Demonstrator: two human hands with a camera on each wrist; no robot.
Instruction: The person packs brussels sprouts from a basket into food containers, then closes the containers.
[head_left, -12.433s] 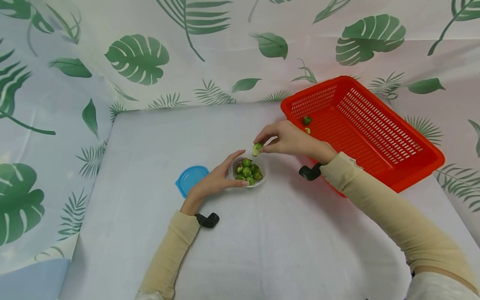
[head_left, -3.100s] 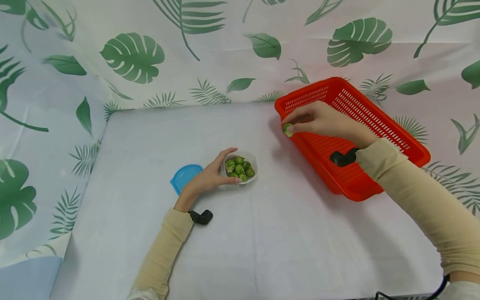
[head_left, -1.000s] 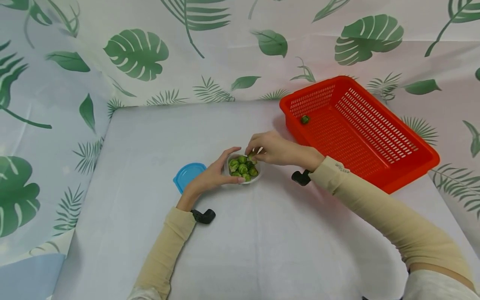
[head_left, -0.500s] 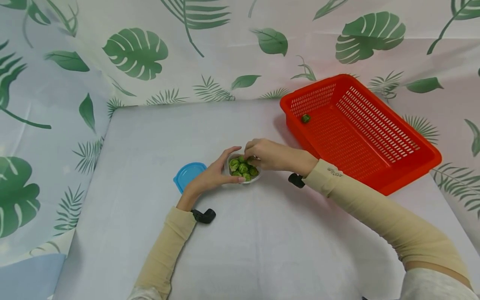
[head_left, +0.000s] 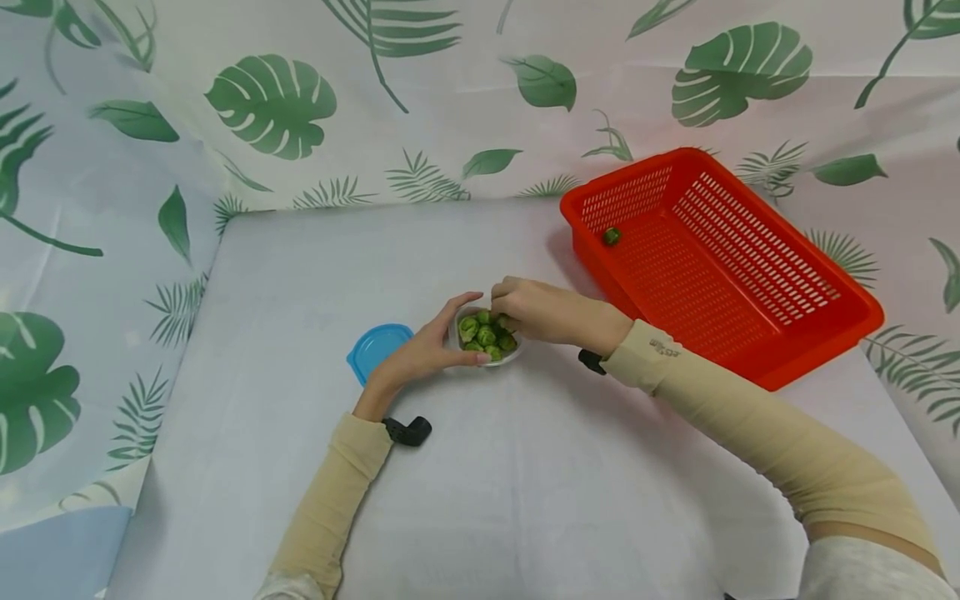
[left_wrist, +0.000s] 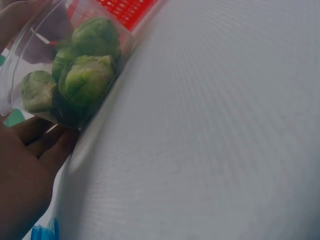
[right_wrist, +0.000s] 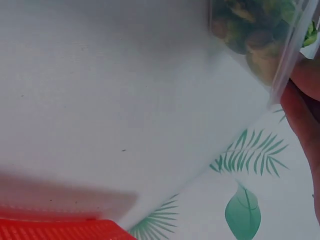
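Note:
My left hand [head_left: 420, 357] curves round a small clear plastic container [head_left: 501, 364], thumb on the near side and fingers on the far side. Several Brussels sprouts [head_left: 486, 336] fill it, and more show through its wall in the left wrist view. My right hand [head_left: 551, 312] reaches in over the container's right side, fingers bent down at the rim. A green sprout [right_wrist: 310, 39] shows at these fingers in the right wrist view; the fingertips are mostly hidden. One Brussels sprout [head_left: 611, 237] lies in the red plastic basket [head_left: 795, 371].
A blue lid [head_left: 375, 350] lies flat on the white-covered table [head_left: 465, 492], left of the container and partly behind my left hand. The red basket stands at the back right, close to the leaf-printed backdrop [head_left: 450, 75].
My right hand brought a Brussels sprout from the basket left to the container, and its fingers then lowered inside the rim. The basket now shows one sprout, fewer than earlier. My left hand stays put.

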